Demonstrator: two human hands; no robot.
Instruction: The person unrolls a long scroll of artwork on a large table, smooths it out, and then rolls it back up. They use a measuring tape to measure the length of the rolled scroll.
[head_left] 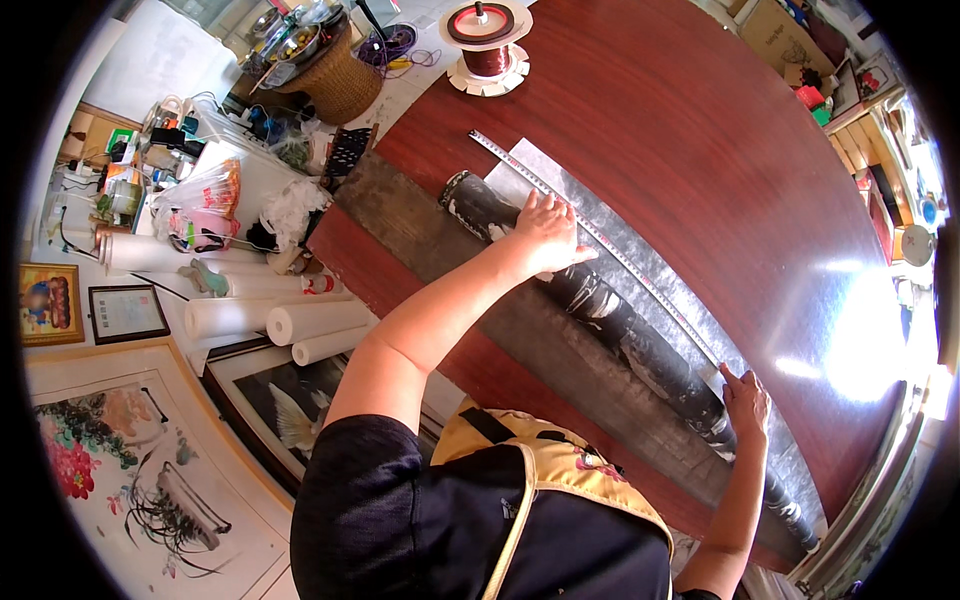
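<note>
A long dark tube [655, 362] with worn, pale patches lies slantwise across the table. My left hand [545, 232] rests on its upper part, fingers spread, the fingertips reaching to the measuring tape. That white tape [640, 275] runs straight along the tube's far side, over a grey sheet [600, 212] with a pale corner. Farther down, my right hand [746, 402] has its fingers bent at the near end of the visible tape, thumb and forefinger closed on it. Whatever lies under its palm is hidden. A dark grey strip [400, 205] stretches beneath the tube.
On the reddish-brown table [700, 130] stands a spool of copper-coloured wire [487, 62]. A wicker basket [345, 85] is beyond the left edge. White paper rolls [235, 318], bags and framed pictures [130, 480] crowd the left side. Boxes [785, 45] stand at the far right.
</note>
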